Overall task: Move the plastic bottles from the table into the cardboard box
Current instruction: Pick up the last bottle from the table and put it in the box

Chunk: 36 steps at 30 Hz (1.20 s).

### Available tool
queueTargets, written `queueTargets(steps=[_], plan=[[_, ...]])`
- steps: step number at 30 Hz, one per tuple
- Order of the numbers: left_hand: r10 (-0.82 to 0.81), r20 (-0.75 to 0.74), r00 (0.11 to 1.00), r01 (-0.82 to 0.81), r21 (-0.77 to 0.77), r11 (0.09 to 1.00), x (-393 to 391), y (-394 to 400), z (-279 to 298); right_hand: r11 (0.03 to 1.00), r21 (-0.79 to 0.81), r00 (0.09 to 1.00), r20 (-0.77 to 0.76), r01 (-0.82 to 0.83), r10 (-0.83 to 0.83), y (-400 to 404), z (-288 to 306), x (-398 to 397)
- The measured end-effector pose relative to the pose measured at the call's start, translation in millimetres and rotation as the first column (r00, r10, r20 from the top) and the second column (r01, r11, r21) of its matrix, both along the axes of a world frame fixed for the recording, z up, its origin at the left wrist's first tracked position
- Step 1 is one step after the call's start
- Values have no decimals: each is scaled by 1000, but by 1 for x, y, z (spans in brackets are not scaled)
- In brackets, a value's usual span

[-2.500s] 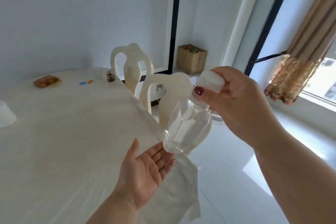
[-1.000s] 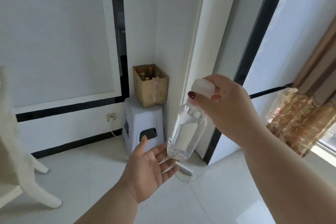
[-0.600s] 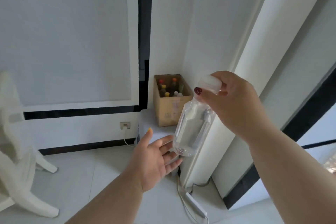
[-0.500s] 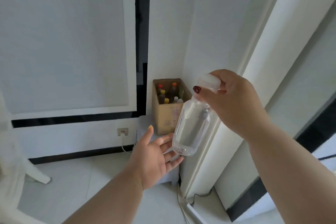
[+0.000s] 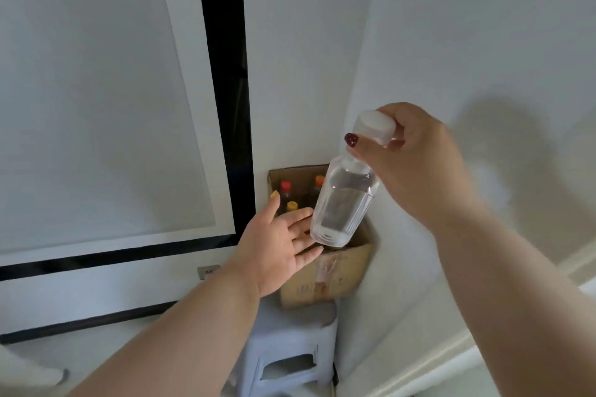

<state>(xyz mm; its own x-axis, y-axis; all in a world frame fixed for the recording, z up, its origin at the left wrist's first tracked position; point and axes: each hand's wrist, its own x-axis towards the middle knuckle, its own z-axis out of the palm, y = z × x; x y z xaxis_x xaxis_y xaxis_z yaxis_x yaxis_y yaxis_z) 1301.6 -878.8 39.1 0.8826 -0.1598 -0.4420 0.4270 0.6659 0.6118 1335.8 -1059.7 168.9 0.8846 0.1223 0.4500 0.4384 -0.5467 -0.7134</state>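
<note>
The box (image 5: 325, 271) is much closer now than a moment ago, when it looked small and far off in the corner of the room. The person has walked up to it, and it now fills the middle of the view, sitting on a stool (image 5: 290, 342). The right hand (image 5: 416, 164) is closed around the white cap of the clear bottle (image 5: 342, 206) and holds it up by the top, as it did before. The bottle hangs tilted in the air, and its bottom now sits right over the open top of the box. The left hand (image 5: 280, 245) is open and empty, palm up, fingers spread, still just beside the bottom of the bottle. I cannot tell if it touches. Inside the box stand other bottles with red, orange and yellow caps (image 5: 292, 205). So this bottle is nearly home. It looks like the next thing is to lower it into a free spot near the front edge of the box and let go.
</note>
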Motion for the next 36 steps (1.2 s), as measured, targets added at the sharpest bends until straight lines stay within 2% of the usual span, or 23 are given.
queueTargets(steps=[3,7,15,19,23,28,33,36], plan=[[32,28,999,-33,49,998,51,8,-7,999,33,999,-39,-25,27,9,-16,55],[89,14,996,-90,93,992,103,20,-26,999,-2,997,-67,-47,47,21,-53,111],[100,-11,995,-99,107,989,151,43,-75,995,-89,962,-272,-47,22,37,-161,163],[110,-23,994,-108,83,991,162,51,-91,981,-172,923,-384,-94,21,40,-212,175],[98,-33,995,-95,73,993,167,49,-101,954,-245,836,-549,-175,12,44,-251,179],[70,-55,996,-67,54,996,169,42,-108,845,-447,785,-618,-294,-53,46,-275,182],[78,-81,994,-73,65,995,168,40,-112,739,-553,772,-632,-385,-71,46,-289,185],[88,-90,992,-81,79,994,166,41,-111,629,-647,785,-613,-431,-93,43,-296,185]])
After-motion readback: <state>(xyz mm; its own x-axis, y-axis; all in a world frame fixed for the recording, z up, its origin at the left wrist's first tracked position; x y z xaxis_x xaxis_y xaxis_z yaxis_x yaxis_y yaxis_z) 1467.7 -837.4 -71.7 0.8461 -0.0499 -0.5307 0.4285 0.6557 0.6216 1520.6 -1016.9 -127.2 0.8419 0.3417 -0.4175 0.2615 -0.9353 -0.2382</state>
